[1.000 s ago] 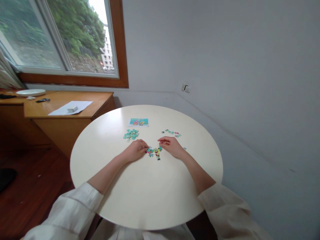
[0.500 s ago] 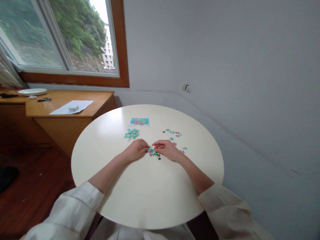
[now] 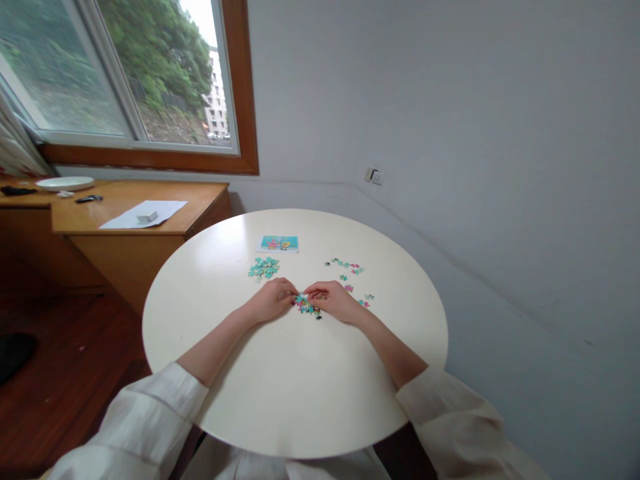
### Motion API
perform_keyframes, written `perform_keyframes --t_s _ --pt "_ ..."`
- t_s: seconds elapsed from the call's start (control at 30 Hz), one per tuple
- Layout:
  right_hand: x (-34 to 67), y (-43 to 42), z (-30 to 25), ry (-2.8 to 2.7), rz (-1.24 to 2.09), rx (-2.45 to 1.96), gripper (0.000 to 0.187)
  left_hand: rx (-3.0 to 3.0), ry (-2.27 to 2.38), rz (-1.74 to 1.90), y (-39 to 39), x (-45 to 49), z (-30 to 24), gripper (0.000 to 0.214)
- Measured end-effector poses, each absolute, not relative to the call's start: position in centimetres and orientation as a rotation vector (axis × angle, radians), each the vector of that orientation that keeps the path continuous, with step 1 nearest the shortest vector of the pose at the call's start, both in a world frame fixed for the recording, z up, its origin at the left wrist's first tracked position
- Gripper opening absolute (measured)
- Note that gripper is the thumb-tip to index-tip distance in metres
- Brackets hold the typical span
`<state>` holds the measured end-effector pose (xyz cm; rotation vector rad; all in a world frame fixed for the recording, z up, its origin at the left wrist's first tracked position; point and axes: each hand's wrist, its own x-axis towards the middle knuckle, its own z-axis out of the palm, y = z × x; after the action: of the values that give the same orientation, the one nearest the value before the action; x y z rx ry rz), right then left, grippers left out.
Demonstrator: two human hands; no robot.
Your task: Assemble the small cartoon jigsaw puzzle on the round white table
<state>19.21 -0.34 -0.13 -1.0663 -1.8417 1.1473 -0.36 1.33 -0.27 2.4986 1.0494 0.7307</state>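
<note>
Several joined jigsaw puzzle pieces [image 3: 306, 307] lie on the round cream table [image 3: 280, 373], between my two hands. My left hand [image 3: 274, 299] rests at their left edge, its fingertips closed on the puzzle pieces there. From the right, my right hand [image 3: 333, 298] reaches in with thumb and fingers pinched at the top of the joined pieces; its fingers partly cover them. Whether a loose piece is in that pinch is too small to tell. Just beyond my left hand lies a heap of teal puzzle pieces [image 3: 264, 267].
A colourful picture card [image 3: 279, 244] lies behind the heap. Loose puzzle pieces [image 3: 344, 264] are scattered to the right, beyond my right hand. At the left stands a wooden desk [image 3: 210, 200] with a paper sheet [image 3: 175, 208] and a white plate [image 3: 65, 183]. A wall borders the right.
My right hand's fingers have shifted slightly over the joined pieces. My left hand stays in place, and the heap, card and scattered pieces have not moved.
</note>
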Motion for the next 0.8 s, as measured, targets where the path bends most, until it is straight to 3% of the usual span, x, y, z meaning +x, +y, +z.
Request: perform_keyframes --t_s 0.8 --pt "19.25 -0.46 0.24 -1.992 0.967 -1.104 0.02 2.5 1.044 0.742 1.35 -0.36 -0.33 0.019"
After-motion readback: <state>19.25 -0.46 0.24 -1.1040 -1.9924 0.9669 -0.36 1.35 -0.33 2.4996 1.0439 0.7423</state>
